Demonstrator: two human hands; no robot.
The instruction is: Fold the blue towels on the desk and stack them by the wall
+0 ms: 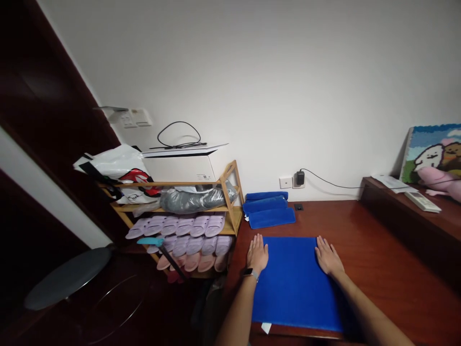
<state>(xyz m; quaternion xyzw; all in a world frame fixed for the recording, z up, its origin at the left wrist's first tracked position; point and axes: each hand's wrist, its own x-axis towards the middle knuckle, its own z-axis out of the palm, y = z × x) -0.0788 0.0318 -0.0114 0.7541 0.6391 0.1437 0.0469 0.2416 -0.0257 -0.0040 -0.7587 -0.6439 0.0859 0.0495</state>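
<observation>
A blue towel (293, 283) lies spread flat on the reddish-brown wooden desk (374, 254), with a small white tag (266, 327) at its near left corner. My left hand (258, 253) rests flat on its far left edge, fingers stretched forward, a watch on the wrist. Across from it, my right hand (328, 256) lies flat on the far right edge, fingers extended and slightly apart. Neither hand grips the cloth. Beyond the towel, several folded blue towels (270, 210) lie by the wall.
A wooden rack (233, 202) left of the desk holds slippers (194, 225), bags and a white box (180, 167). A charger (300, 178) is plugged into the wall. On the raised shelf at right are a remote control (422, 202) and a pink plush toy (437, 182). A round stool (68, 278) stands left.
</observation>
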